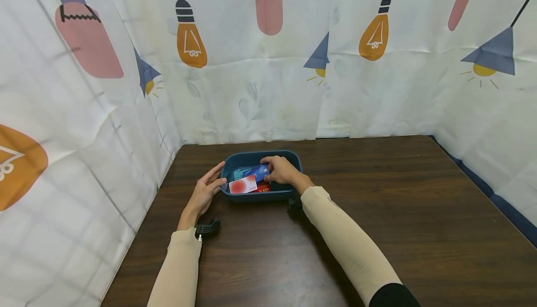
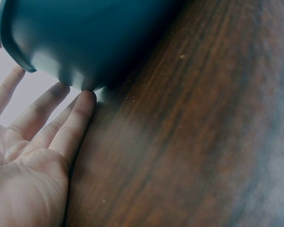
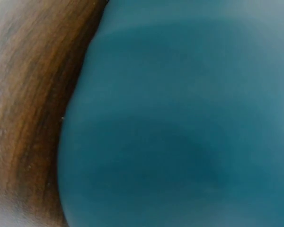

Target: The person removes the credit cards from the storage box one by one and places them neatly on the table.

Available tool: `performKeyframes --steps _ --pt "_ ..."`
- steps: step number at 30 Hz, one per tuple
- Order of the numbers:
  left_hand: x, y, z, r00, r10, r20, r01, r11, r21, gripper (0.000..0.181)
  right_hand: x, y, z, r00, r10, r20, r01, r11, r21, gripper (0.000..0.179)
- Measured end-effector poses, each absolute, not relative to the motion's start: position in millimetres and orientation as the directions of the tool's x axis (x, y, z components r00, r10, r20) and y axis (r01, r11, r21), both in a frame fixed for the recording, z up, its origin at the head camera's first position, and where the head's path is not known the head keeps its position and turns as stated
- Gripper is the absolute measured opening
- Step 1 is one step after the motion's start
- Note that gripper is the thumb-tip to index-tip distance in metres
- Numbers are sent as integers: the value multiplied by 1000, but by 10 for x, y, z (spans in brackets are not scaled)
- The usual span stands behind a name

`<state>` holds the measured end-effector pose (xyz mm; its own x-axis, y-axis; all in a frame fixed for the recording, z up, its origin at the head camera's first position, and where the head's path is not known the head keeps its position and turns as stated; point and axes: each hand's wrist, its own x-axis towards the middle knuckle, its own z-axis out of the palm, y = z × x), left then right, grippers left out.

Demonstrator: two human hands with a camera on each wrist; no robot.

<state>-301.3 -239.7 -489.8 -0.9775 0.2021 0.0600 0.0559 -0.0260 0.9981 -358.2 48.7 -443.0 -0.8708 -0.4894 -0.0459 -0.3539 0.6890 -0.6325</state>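
A teal plastic bin (image 1: 260, 197) stands near the far edge of the table, with several cards inside. Over its right half, my right hand (image 1: 286, 171) reaches in and pinches a blue card (image 1: 258, 172) between thumb and fingers. A white card with a red circle (image 1: 243, 185) lies in the bin's front left, overlapping a red card marked VIP (image 1: 263, 187). My left hand (image 1: 204, 196) is at the bin's left end; in the left wrist view its extended fingertips (image 2: 87, 97) touch the outer wall. The bin's side fills most of the right wrist view, hiding the right hand there.
The dark wood-grain table (image 1: 377, 204) extends around the bin. Behind and to the left hangs a white curtain (image 1: 268, 101) printed with lamps and bulbs. A black wrist device (image 1: 207, 228) sits under the left wrist, another by the bin's front right.
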Motion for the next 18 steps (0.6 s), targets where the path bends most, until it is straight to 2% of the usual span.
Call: performKeyframes --steps 18 --pt "-3002 -2392 -4878 -977 204 66 58 -41 997 62 -3497 558 -4297 -891 -453 34 -351 639 -685 60"
